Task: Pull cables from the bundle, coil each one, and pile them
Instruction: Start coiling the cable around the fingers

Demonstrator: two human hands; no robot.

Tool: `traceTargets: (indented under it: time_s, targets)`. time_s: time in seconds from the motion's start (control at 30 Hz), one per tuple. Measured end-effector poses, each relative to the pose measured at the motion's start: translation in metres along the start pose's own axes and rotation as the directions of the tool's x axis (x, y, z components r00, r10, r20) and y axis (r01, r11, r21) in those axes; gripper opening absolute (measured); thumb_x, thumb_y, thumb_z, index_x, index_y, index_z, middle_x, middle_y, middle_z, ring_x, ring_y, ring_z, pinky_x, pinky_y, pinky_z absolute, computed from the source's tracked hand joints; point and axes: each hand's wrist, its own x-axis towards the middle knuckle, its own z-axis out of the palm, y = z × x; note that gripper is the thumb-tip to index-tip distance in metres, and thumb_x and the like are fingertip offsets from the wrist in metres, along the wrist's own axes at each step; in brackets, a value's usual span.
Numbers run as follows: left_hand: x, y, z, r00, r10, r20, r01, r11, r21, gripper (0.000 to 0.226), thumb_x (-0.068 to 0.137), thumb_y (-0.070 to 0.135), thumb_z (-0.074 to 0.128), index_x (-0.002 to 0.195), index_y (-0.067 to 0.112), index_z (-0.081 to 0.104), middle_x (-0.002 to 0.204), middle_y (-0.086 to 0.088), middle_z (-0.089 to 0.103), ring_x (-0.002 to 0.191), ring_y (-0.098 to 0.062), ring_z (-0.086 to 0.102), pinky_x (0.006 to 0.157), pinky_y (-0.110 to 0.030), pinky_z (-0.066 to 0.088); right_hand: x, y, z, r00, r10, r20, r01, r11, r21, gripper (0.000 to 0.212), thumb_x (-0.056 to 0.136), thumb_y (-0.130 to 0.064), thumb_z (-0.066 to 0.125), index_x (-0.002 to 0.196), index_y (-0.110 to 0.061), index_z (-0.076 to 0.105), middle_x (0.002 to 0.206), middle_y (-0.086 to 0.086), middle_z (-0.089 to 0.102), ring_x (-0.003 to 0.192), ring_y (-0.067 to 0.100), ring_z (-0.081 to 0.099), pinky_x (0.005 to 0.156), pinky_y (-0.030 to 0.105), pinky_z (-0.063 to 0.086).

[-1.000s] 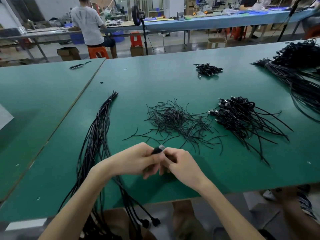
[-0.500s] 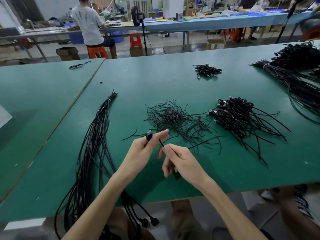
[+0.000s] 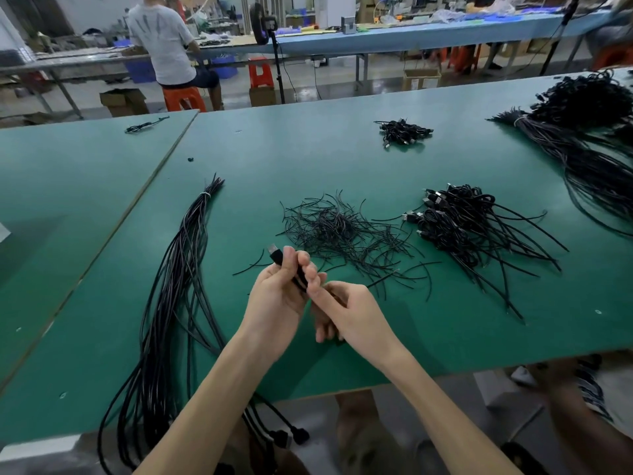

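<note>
Cable check: where is the black sheathed cable (image 3: pixel 278 258) with the metal-tipped plug?

- Held in the left hand (image 3: pixel 277 296). The fingers are curled round it and the plug end points up, above the green table mat (image 3: pixel 342 156).

- Right hand (image 3: pixel 346 313)?

- Fingers curled, touching the left fingertips. Cannot tell whether it grips the cable.

- Surroundings?

- Long tied bundle of black cables (image 3: pixel 178 269) on the left, heap of short black wire ties (image 3: pixel 335 228) ahead, pile of coiled black cables (image 3: pixel 455 221) right of that.

Bare forearms (image 3: pixel 212 389), slender left grip (image 3: pixel 277 296), right grip (image 3: pixel 356 317), nails (image 3: pixel 311 269) seemingly short
</note>
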Motion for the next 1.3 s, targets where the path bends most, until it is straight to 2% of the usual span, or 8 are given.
traceTargets:
  time_s: [0.17, 0.33, 0.43, 0.53, 0.67, 0.8, 1.07, 1.3]
  targets:
    - [-0.003, -0.002, -0.004, 0.994, -0.04, 0.106, 0.058, 0.982, -0.181, 0.037, 0.11, 0.032, 0.042, 0.083, 0.017, 0.062, 0.072, 0.004, 0.053, 0.066, -0.012, 0.056, 0.089, -0.03, 0.055, 0.0, -0.001, -0.006, 0.999, -0.033, -0.039, 0.034, 0.999, 0.02, 0.032, 0.096, -0.048, 0.068, 0.111, -0.02, 0.068, 0.086, 0.006, 0.076, 0.062, 0.018, 0.067, 0.049, 0.027, 0.045]
    - [0.002, -0.004, -0.012, 0.989, -0.045, 0.143, 0.052, 0.998, -0.043, 0.032, 0.102, 0.037, 0.054, 0.084, 0.015, 0.069, 0.081, -0.001, 0.06, 0.073, -0.014, 0.059, 0.096, -0.032, 0.054, -0.003, -0.003, -0.008, 0.99, -0.097, -0.099, 0.102, 0.994, 0.042, 0.012, 0.094, -0.027, 0.075, 0.106, -0.028, 0.077, 0.09, -0.003, 0.076, 0.071, 0.006, 0.065, 0.057, 0.021, 0.046]
    - [0.005, -0.001, -0.015, 0.983, -0.033, 0.182, 0.006, 0.989, 0.151, 0.036, 0.1, 0.045, 0.059, 0.093, 0.011, 0.071, 0.094, -0.009, 0.068, 0.088, -0.02, 0.066, 0.098, -0.038, 0.054, -0.003, -0.004, -0.007, 0.985, -0.094, -0.145, 0.099, 0.995, 0.027, 0.025, 0.092, -0.022, 0.076, 0.106, -0.043, 0.075, 0.1, -0.011, 0.078, 0.089, 0.001, 0.071, 0.075, 0.021, 0.055]
    - [0.004, -0.005, -0.013, 0.983, -0.002, 0.182, -0.035, 0.978, 0.203, 0.038, 0.1, 0.045, 0.061, 0.094, 0.009, 0.069, 0.1, -0.014, 0.069, 0.095, -0.025, 0.067, 0.102, -0.04, 0.052, -0.002, -0.003, -0.008, 0.984, -0.077, -0.162, 0.075, 0.997, -0.018, 0.032, 0.093, -0.02, 0.075, 0.112, -0.046, 0.071, 0.108, -0.014, 0.077, 0.106, 0.01, 0.071, 0.096, 0.044, 0.057]
    - [0.002, -0.008, -0.008, 0.991, 0.047, 0.123, -0.07, 0.981, 0.183, 0.035, 0.101, 0.041, 0.054, 0.08, 0.015, 0.063, 0.086, -0.009, 0.064, 0.079, -0.02, 0.062, 0.089, -0.033, 0.054, -0.002, -0.003, -0.007, 0.987, -0.093, -0.133, 0.085, 0.994, -0.062, 0.03, 0.093, -0.031, 0.075, 0.122, -0.033, 0.071, 0.107, -0.01, 0.076, 0.104, 0.01, 0.07, 0.095, 0.039, 0.056]
    - [0.003, -0.012, -0.007, 0.992, 0.107, 0.063, -0.119, 0.963, 0.242, 0.036, 0.104, 0.039, 0.047, 0.077, 0.017, 0.056, 0.078, -0.003, 0.058, 0.068, -0.016, 0.054, 0.089, -0.033, 0.051, -0.002, -0.003, -0.007, 0.984, -0.075, -0.16, 0.063, 0.995, -0.082, 0.067, 0.085, -0.05, 0.075, 0.145, -0.028, 0.054, 0.115, -0.014, 0.071, 0.107, 0.007, 0.067, 0.099, 0.039, 0.054]
    - [0.026, 0.016, -0.02, 0.867, 0.44, -0.235, -0.316, 0.849, 0.423, 0.036, 0.111, 0.027, 0.042, 0.079, 0.013, 0.054, 0.077, -0.003, 0.066, 0.067, -0.019, 0.06, 0.084, -0.035, 0.051, -0.001, 0.001, -0.006, 0.99, -0.055, -0.129, 0.064, 0.995, 0.073, 0.057, 0.105, -0.022, 0.058, 0.157, -0.032, 0.036, 0.1, 0.005, 0.078, 0.071, 0.027, 0.075, 0.062, 0.03, 0.056]
    - [0.03, 0.004, -0.027, 0.776, 0.631, 0.002, -0.397, 0.486, 0.779, 0.037, 0.112, 0.021, 0.04, 0.082, 0.009, 0.056, 0.081, 0.004, 0.07, 0.072, -0.019, 0.068, 0.078, -0.024, 0.052, -0.005, -0.003, -0.004, 0.998, -0.05, -0.047, 0.053, 0.996, 0.065, 0.045, 0.11, -0.027, 0.045, 0.155, -0.026, 0.037, 0.078, 0.012, 0.077, 0.042, 0.026, 0.062, 0.039, 0.027, 0.041]
